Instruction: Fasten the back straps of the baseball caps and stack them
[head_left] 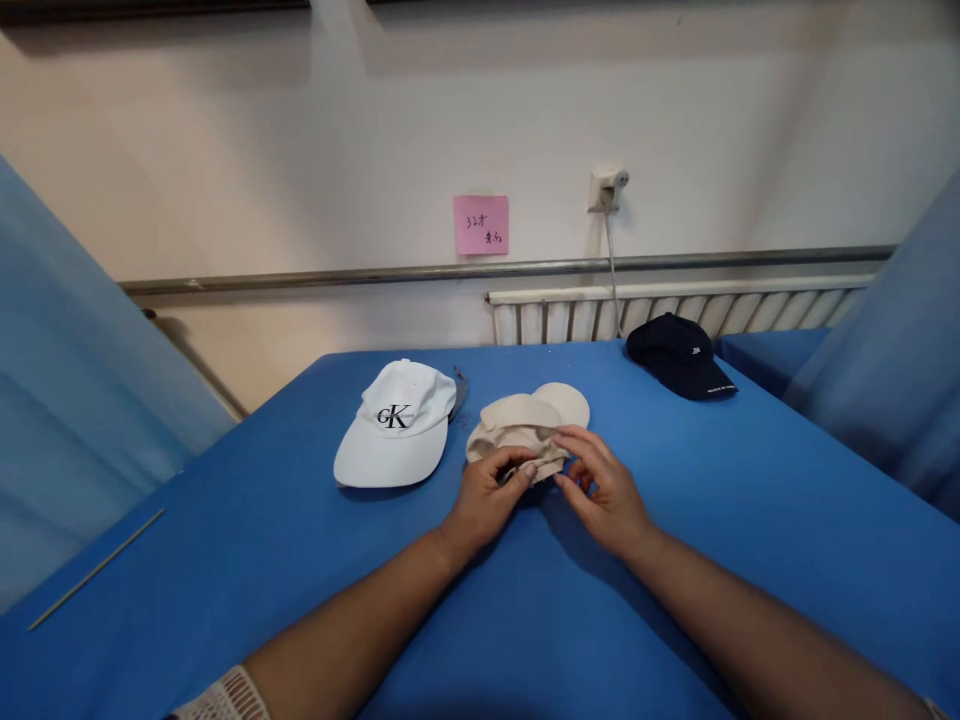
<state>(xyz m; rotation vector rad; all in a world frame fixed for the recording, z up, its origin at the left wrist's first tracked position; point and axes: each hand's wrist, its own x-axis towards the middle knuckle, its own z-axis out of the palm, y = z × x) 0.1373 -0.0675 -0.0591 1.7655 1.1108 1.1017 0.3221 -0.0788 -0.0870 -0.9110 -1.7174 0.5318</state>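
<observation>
A beige baseball cap lies in front of me on the blue-covered table, its brim pointing away to the back right and its back opening facing me. My left hand pinches the near edge of this cap between thumb and fingers. At the right side of the same edge, my right hand has its fingers curled around the cap's back, forefinger on the fabric and thumb low at the rim. The exact grip of the right fingertips is partly hidden. Close by on the left sits a white cap with black "CK" lettering, its brim toward me.
A dark navy cap rests at the table's back right. Near the left edge lies a thin stick. Behind the blue table are a metal rail, a radiator and a plugged socket. Blue curtains hang at both sides.
</observation>
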